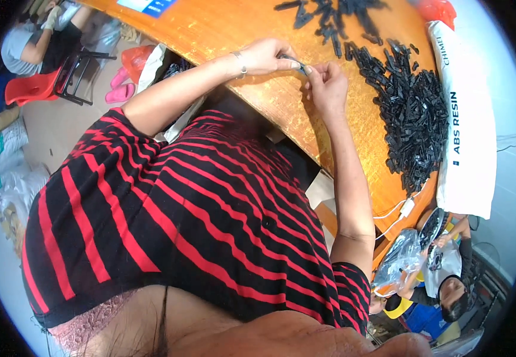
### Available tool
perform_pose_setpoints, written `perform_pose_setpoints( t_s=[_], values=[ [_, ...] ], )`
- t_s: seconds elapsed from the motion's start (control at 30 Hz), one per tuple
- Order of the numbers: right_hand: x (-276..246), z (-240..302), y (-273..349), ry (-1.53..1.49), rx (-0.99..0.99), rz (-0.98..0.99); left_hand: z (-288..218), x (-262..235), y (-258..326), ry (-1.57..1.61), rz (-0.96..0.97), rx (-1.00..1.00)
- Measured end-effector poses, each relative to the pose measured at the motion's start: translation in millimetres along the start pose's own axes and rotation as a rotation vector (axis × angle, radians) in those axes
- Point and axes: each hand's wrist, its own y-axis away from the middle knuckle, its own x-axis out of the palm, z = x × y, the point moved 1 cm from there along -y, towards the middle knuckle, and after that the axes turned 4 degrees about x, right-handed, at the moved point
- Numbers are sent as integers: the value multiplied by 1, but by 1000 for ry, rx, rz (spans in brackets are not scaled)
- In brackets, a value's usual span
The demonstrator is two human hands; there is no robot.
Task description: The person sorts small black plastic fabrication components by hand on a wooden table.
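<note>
My left grip (pixel 264 58) and right grip (pixel 329 89), nearly closed, pinch one slim dark piece (pixel 294 60) between them over the tabletop (pixel 275 98).

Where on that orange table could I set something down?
Bare tabletop lies between the blue-and-white sheet and the scattered black plastic pieces, beyond the left hand. Another bare strip runs between the right hand and the large heap of black plastic pieces. It is crowded beside the white sack, where that heap lies.
</note>
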Motion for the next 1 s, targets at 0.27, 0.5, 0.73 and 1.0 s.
perform_pose_setpoints(
  t_s=[0.27, 0.5, 0.73, 1.0],
  values=[
    [-34, -41, -14, 274, -251, -114, -17, -140, 77, -156, 602, -282],
    [-72, -11, -72, 915, -368, -298, -15, -158, 79, -14, 56, -280],
    [-70, -7, -106, 1158, -356, -30, -3, -48, -49, -421, -134, -17],
    [-44, -15, -71, 944, -69, -213, 18, -8, -91, -499, -298, -71]
  ],
)
